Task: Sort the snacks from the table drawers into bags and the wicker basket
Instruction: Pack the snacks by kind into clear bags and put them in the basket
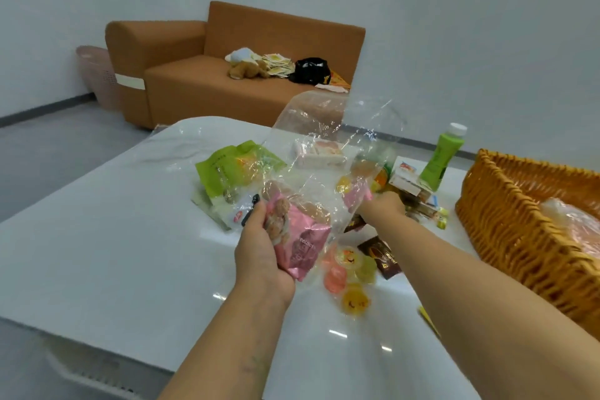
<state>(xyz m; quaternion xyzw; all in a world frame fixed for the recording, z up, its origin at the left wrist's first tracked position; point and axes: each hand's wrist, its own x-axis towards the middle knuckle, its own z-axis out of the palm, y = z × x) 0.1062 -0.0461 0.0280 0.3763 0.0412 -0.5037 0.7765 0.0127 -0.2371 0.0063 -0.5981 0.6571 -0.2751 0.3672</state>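
Observation:
My left hand (pixel 259 247) grips a clear plastic bag (pixel 328 140) by its lower part, together with a pink snack packet (pixel 300 247) that sits inside it. The bag stands up open above the white table (pixel 113 237). My right hand (pixel 384 204) reaches over the pile of small snacks (pixel 418 195) beyond the bag, its fingers curled down among them; what they hold is hidden. Jelly cups (pixel 352 300) and a brown sachet (pixel 383 256) lie between my arms. The wicker basket (pixel 506 230) stands at the right with a bagged item inside.
A green snack pouch (pixel 227 169) lies behind my left hand, and a white boxed snack (pixel 319 153) shows through the bag. A green bottle (pixel 438 159) stands near the basket. An orange sofa (pixel 207 75) with a plush toy and bags stands beyond the table.

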